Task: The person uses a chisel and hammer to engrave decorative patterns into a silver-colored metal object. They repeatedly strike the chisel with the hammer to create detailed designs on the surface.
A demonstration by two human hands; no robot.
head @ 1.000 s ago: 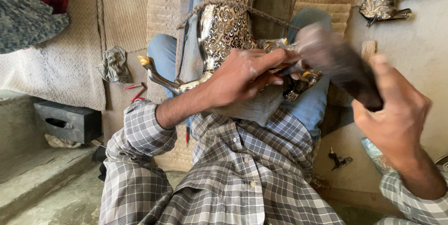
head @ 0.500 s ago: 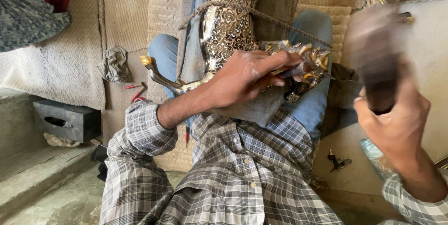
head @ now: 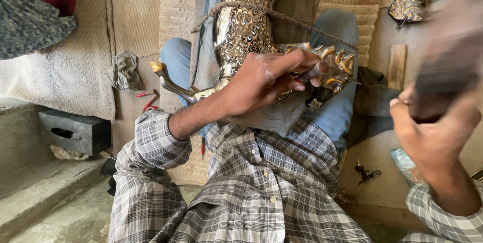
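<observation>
Silver-and-gold ornamental piece (head: pixel 241 31) lies on the lap at 12 o'clock, top cut off. Left hand (head: pixel 266 79) pinches a thin tool (head: pixel 314 72) against it. Right hand (head: pixel 435 132) at 3 o'clock grips a blurred dark mallet (head: pixel 448 66). Woven mat (head: pixel 146 16) beneath.

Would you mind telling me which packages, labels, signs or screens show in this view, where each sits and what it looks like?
No labels, signs or screens show.
Dark box: on the floor at the left, oblong, dark grey, with a slot in its side; the nearest thing to a package.
Crumpled wrapper: on the floor by the right hand, pale bluish, mostly hidden, so its kind is unclear.
</observation>
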